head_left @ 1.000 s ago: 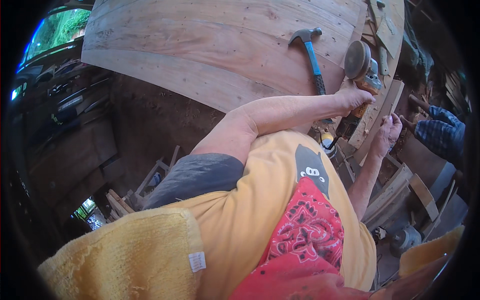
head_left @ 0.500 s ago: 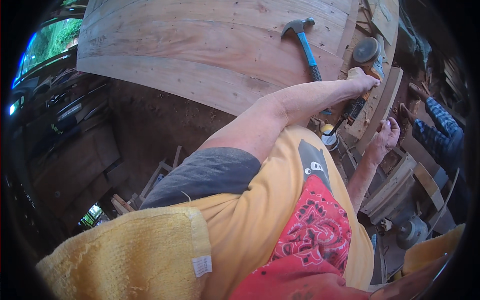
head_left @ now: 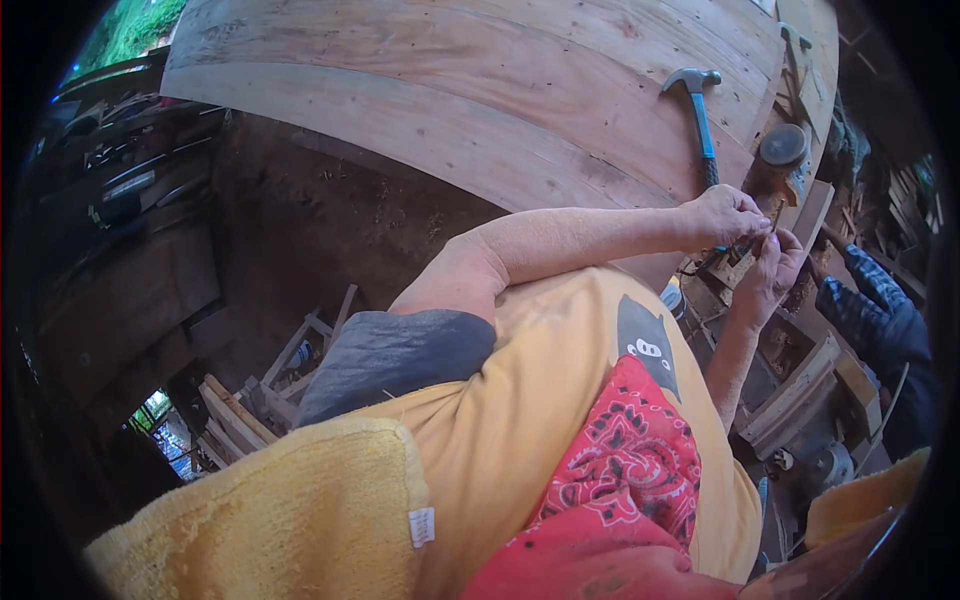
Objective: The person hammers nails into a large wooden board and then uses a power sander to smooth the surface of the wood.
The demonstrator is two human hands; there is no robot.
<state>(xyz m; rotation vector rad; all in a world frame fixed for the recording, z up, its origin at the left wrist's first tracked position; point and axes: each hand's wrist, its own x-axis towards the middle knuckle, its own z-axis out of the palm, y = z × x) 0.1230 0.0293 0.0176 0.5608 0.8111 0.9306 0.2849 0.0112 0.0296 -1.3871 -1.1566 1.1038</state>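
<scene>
My left hand (head_left: 728,217) and my right hand (head_left: 768,272) meet over the right end of the boards, fingertips almost touching. Out of the pinched fingers of my right hand sticks a thin, nail-like piece (head_left: 778,214); its exact kind is too small to make out. My left fingers are pinched at that same piece. Just beyond my hands lies an angle grinder, its round disc (head_left: 783,146) facing up and its body partly hidden behind my hands. To the left of it a claw hammer (head_left: 702,125) with a blue handle rests on the planks, its grip end hidden by my left hand.
A wide panel of joined wooden planks (head_left: 450,120) spans the top. Offcuts and wooden frames (head_left: 795,395) lie at the lower right. Another person in blue checked clothing (head_left: 875,300) is at the far right. More loose timber (head_left: 235,415) stands at the lower left.
My left hand has let go of the angle grinder and come to the fingers of my right hand. The view has shifted, so hammer and grinder appear farther right and lower.
</scene>
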